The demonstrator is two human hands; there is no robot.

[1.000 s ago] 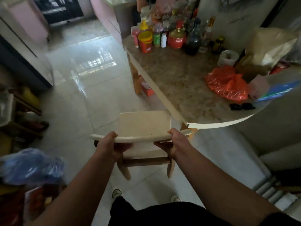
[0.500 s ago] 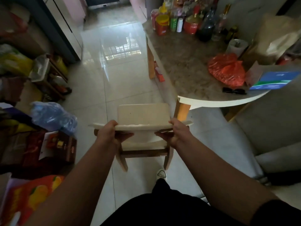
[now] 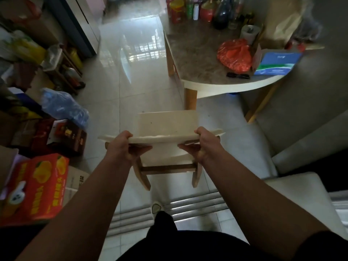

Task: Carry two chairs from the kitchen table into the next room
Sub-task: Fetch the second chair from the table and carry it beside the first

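Note:
A cream chair (image 3: 166,123) with wooden legs hangs off the floor in front of me, seen from above. My left hand (image 3: 123,146) grips the left end of its curved backrest, and my right hand (image 3: 206,145) grips the right end. The seat points away from me, toward the kitchen table (image 3: 195,59), whose rounded near corner and wooden leg stand just beyond the chair. The chair's front legs are hidden under the seat. A second chair is not clearly visible.
Bottles and jars (image 3: 203,10) crowd the table's far end, with a red bag (image 3: 234,54) and blue box (image 3: 275,62) nearer. Boxes (image 3: 35,187), a blue bag (image 3: 64,108) and shelves line the left side. A metal door track (image 3: 169,210) crosses the floor at my feet. A grey wall (image 3: 310,95) stands right.
I have stepped backward with the chair held in both hands. The table has receded, the left clutter has come into view, and the door track now lies under me.

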